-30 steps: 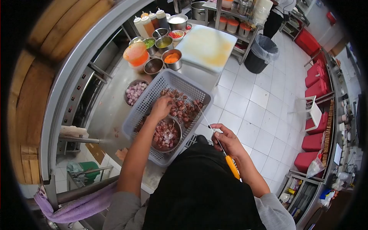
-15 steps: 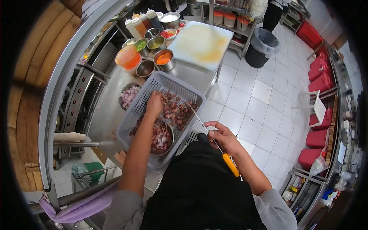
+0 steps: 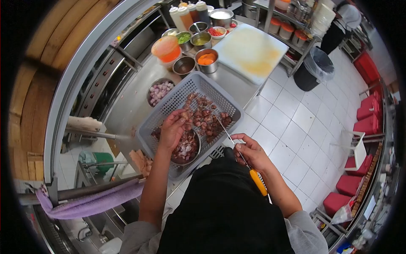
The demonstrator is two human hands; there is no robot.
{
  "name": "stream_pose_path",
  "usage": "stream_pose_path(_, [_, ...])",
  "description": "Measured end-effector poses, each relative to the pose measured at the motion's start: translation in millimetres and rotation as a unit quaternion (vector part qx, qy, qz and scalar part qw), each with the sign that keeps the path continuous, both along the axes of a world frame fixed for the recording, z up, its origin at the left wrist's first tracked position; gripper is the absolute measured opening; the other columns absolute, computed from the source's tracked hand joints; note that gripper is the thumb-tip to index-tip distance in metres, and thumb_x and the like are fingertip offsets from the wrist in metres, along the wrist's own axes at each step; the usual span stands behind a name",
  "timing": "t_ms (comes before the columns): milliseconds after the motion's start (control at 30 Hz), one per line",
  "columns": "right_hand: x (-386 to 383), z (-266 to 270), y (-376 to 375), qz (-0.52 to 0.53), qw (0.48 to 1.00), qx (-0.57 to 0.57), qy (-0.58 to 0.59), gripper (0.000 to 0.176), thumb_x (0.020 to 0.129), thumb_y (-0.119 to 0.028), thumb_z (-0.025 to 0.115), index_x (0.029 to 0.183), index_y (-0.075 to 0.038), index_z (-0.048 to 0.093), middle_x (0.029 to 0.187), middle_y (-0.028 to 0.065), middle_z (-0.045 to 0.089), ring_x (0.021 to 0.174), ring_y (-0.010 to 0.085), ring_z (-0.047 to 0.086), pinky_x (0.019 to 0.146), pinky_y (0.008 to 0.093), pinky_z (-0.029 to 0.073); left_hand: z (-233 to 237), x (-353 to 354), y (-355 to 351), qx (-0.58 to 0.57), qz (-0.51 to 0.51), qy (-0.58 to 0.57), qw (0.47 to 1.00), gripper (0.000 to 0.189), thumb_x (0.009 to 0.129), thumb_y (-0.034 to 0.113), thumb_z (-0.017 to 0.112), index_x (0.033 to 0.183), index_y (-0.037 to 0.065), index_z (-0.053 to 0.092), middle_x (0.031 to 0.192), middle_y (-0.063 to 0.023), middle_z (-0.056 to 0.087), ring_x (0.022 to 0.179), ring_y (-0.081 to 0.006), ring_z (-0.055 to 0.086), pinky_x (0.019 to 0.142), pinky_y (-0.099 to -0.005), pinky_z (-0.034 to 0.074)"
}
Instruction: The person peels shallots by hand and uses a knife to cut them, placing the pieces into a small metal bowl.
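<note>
Steel counter (image 3: pixel 139 97) holds a grey basket (image 3: pixel 186 91). Nearest, the right hand (image 3: pixel 249 154) is closed tight around a knife (image 3: pixel 258 183) with an orange handle, its blade pointing at the basket. Inside the basket, the left hand (image 3: pixel 171 132) pinches a small brown onion (image 3: pixel 185 115) above a metal bowl (image 3: pixel 186 150). Farther off lies a white board (image 3: pixel 249 48).

Warm reds and oranges against grey
A grey lattice basket (image 3: pixel 186 91) is holding reddish-brown pieces (image 3: pixel 207 119); at 4 o'clock a knife (image 3: pixel 258 182) is showing an orange handle, at 12 a white board (image 3: pixel 249 51) is wearing yellow stains, at 8 a purple towel (image 3: pixel 93 203) is hanging
</note>
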State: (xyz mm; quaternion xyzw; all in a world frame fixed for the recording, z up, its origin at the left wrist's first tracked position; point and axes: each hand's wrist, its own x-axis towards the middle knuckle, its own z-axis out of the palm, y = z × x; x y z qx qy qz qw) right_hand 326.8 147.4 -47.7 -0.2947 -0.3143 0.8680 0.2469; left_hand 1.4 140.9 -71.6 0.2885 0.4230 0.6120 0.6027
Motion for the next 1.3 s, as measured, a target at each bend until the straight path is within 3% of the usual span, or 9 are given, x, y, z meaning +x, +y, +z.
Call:
stream_pose_path(100, [-0.9,4.7,7.7,0.019,1.000,0.019,-0.003,0.036,0.096,-0.023,0.063,0.129,-0.012,0.053,0.080,-0.0018,0.056,0.063,0.0068,0.050,0.054,0.0205,0.039,-10.1,-3.3,-1.0,-0.005,0.011,0.011,1.000,0.025,0.097,0.006,0.058,0.121,0.001,0.054,0.110,-0.0110,0.061,0.096,-0.0182,0.062,0.076,-0.0311,0.053])
stream_pose_path(267, [7.5,7.6,11.4,0.002,1.000,0.016,0.012,0.035,0.096,-0.024,0.063,0.128,-0.012,0.053,0.079,-0.0014,0.057,0.063,0.0069,0.050,0.055,0.0205,0.039,-19.7,-7.4,50.8,-0.144,0.069,0.322,0.933,0.036,0.097,0.017,0.062,0.126,0.001,0.051,0.095,-0.0087,0.065,0.085,-0.0151,0.064,0.069,-0.0305,0.052])
stream_pose_path(400, [16.8,6.3,11.0,-0.020,1.000,0.016,0.011,0.034,0.097,-0.023,0.063,0.128,-0.012,0.054,0.079,-0.0012,0.057,0.063,0.0071,0.051,0.054,0.0204,0.040,-55.7,-14.4,97.1,-0.095,0.135,0.301,0.939,0.036,0.094,0.016,0.066,0.122,-0.004,0.055,0.098,-0.0131,0.067,0.077,-0.0190,0.067,0.063,-0.0331,0.052])
stream_pose_path(467, [19.2,6.0,9.8,-0.033,0.999,0.018,0.021,0.034,0.097,-0.023,0.063,0.128,-0.012,0.054,0.080,-0.0015,0.057,0.064,0.0069,0.051,0.055,0.0202,0.040,-82.5,-24.7,108.1,0.018,0.090,0.625,0.775,0.028,0.091,0.015,0.068,0.109,-0.005,0.063,0.096,-0.0171,0.069,0.078,-0.0250,0.068,0.067,-0.0382,0.054])
stream_pose_path(567, [17.3,2.6,3.0,-0.057,0.998,0.014,0.023,0.034,0.096,-0.023,0.063,0.127,-0.012,0.055,0.080,-0.0019,0.057,0.064,0.0067,0.051,0.055,0.0202,0.040,-59.7,6.6,107.5,-0.072,-0.029,0.687,0.723,0.022,0.087,0.015,0.070,0.098,-0.004,0.067,0.095,-0.0210,0.068,0.081,-0.0328,0.068,0.072,-0.0429,0.053])
stream_pose_path(767, [-1.2,9.7,-15.2,-0.069,0.998,0.009,0.004,0.037,0.096,-0.024,0.065,0.128,-0.011,0.053,0.081,-0.0026,0.057,0.066,0.0058,0.051,0.058,0.0201,0.041,-70.2,24.4,118.4,-0.068,-0.016,0.740,0.668,0.024,0.083,0.016,0.073,0.094,-0.003,0.065,0.096,-0.0228,0.066,0.084,-0.0392,0.066,0.072,-0.0455,0.052])
stream_pose_path(900, [-9.7,17.5,-18.0,-0.072,0.997,0.032,-0.013,0.038,0.095,-0.025,0.065,0.128,-0.011,0.053,0.080,-0.0034,0.057,0.067,0.0053,0.051,0.059,0.0198,0.040,-73.8,15.2,113.8,-0.013,0.008,0.680,0.733,0.021,0.083,0.008,0.071,0.099,-0.002,0.064,0.096,-0.0195,0.066,0.084,-0.0313,0.067,0.070,-0.0407,0.054])
stream_pose_path(967, [-16.1,16.3,-16.8,-0.067,0.997,0.043,-0.023,0.038,0.095,-0.025,0.065,0.128,-0.011,0.053,0.080,-0.0035,0.057,0.066,0.0053,0.051,0.058,0.0198,0.040,-63.3,6.6,97.4,-0.074,-0.005,0.424,0.903,0.025,0.083,-0.002,0.066,0.108,-0.001,0.062,0.098,-0.0133,0.066,0.087,-0.0201,0.066,0.071,-0.0324,0.054])
stream_pose_path(1300, [-81.9,26.6,-3.3,0.011,0.986,0.160,-0.043,0.042,0.093,-0.013,0.068,0.130,-0.010,0.050,0.074,-0.0056,0.050,0.063,0.0026,0.043,0.056,0.0204,0.033,22.0,21.7,-22.4,-0.034,0.088,0.002,0.996,0.032,0.090,-0.002,0.064,0.120,-0.008,0.059,0.105,-0.0117,0.066,0.091,-0.0174,0.066,0.079,-0.0292,0.056])
